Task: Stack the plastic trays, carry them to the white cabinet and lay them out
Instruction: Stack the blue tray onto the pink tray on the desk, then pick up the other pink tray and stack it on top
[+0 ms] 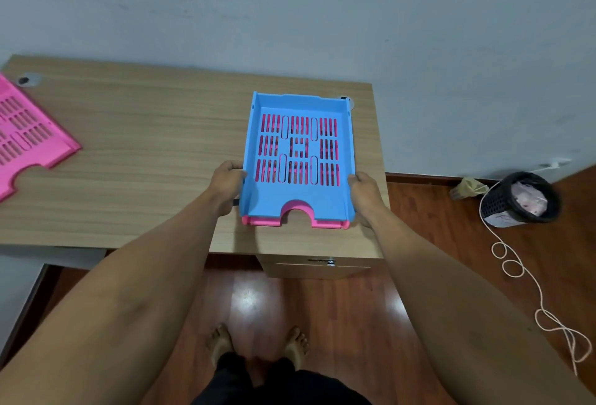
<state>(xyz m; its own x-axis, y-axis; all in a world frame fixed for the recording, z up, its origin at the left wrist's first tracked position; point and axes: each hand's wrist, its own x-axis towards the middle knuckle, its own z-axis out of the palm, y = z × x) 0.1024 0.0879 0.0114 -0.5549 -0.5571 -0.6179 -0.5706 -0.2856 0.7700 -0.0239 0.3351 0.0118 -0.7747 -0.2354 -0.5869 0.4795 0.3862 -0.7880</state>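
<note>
A blue plastic tray (267, 198) sits nested on a pink tray (327, 223), whose front lip shows below it, at the right end of the wooden desk (145, 133). My left hand (227, 180) grips the stack's left side near the front. My right hand (364, 193) grips its right side. A dark layer shows through the blue tray's slots, under the pink. Another pink tray (29, 137) lies apart at the desk's far left, partly cut off by the frame edge.
The desk stands against a grey wall, with a drawer unit (319, 267) under its right end. On the wooden floor to the right are a black wastebasket (519, 198), a crumpled bag and a looping cord (522, 279). My bare feet are below.
</note>
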